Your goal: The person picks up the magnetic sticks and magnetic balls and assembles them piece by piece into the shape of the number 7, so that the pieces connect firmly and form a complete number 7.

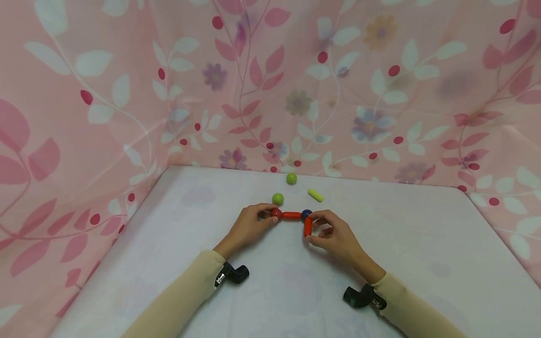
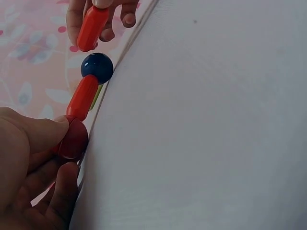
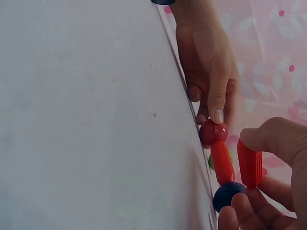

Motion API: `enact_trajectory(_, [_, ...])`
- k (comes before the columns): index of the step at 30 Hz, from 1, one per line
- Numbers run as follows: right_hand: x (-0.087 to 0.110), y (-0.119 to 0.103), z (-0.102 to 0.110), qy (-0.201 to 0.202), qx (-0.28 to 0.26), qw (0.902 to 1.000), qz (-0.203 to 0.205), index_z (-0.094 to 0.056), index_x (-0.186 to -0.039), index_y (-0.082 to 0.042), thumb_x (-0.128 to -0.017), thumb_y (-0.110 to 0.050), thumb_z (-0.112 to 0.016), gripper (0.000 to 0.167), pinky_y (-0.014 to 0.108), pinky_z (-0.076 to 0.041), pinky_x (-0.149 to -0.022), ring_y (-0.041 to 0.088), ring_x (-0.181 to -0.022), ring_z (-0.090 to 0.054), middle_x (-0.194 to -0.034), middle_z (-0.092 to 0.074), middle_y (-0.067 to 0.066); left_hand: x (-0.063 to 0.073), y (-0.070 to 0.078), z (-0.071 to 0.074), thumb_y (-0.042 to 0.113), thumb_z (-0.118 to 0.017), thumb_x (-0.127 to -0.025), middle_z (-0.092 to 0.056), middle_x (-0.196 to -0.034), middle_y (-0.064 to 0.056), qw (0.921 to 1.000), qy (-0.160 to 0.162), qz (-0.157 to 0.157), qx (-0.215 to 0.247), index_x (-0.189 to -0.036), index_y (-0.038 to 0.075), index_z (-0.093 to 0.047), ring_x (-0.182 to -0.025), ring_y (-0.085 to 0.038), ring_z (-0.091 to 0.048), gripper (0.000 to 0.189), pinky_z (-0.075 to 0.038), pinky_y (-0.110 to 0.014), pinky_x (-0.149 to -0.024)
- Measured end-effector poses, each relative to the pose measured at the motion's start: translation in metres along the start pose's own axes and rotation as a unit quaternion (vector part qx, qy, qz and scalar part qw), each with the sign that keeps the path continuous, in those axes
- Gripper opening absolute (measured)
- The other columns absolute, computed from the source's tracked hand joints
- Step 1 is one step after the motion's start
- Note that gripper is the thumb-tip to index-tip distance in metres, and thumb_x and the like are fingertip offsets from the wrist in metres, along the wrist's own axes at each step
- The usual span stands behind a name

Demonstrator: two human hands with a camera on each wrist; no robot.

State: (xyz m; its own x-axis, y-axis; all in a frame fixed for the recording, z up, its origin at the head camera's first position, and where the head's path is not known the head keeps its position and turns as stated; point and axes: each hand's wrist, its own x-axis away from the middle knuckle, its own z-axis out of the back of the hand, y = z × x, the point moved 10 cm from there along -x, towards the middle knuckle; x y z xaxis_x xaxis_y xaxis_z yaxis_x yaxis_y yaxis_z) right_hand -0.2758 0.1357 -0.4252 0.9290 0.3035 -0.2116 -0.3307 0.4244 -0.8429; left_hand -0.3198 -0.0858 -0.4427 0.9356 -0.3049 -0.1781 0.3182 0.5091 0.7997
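Note:
My left hand [image 1: 249, 227] pinches a dark red ball [image 1: 276, 214] between thumb and fingers. From that ball an orange-red stick [image 2: 83, 98] runs to a blue ball [image 2: 97, 68], the three joined in a row. A second orange-red stick [image 1: 308, 227] is pinched at its ends by my right hand [image 1: 340, 237]. In the left wrist view a small gap shows between this stick and the blue ball. Ridges mark one side of the held stick in the right wrist view, and my right fingertips [image 3: 242, 206] lie right at the blue ball.
Two green balls, a nearer one [image 1: 277, 199] and a farther one [image 1: 291, 178], lie beyond my hands on the white table [image 1: 401, 234]. A yellow-green stick [image 1: 315, 195] lies to their right. Pink floral cloth [image 1: 262, 94] hangs behind and beside the table.

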Motion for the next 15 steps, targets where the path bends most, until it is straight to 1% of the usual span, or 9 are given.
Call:
enact_trajectory(5, [0.0009,0.0024,-0.0018,0.002,-0.001,1.0000,0.000,-0.064,-0.131,-0.011,-0.084,-0.008,-0.088,0.052,0.038,-0.057,-0.084,0.026,-0.104,-0.062,-0.118,-0.065,0.005,-0.0005,0.0016,0.0010,0.020,-0.077,-0.096,-0.069,-0.104,0.003,1.0000,-0.002,0.005,-0.005,-0.129,0.012,-0.073,-0.098,-0.018,-0.060,0.034,-0.049,-0.039,-0.086])
enact_trajectory(15, [0.0033,0.0045,-0.0036,0.005,0.001,1.0000,-0.003,-0.063,-0.131,-0.010,-0.085,-0.008,-0.087,0.052,0.035,-0.056,-0.084,0.026,-0.103,-0.062,-0.118,-0.065,0.005,-0.0007,0.0028,-0.0006,0.018,-0.076,-0.096,-0.069,-0.105,0.002,1.0000,-0.006,0.007,-0.001,-0.130,0.011,-0.072,-0.098,-0.019,-0.059,0.035,-0.048,-0.040,-0.086])
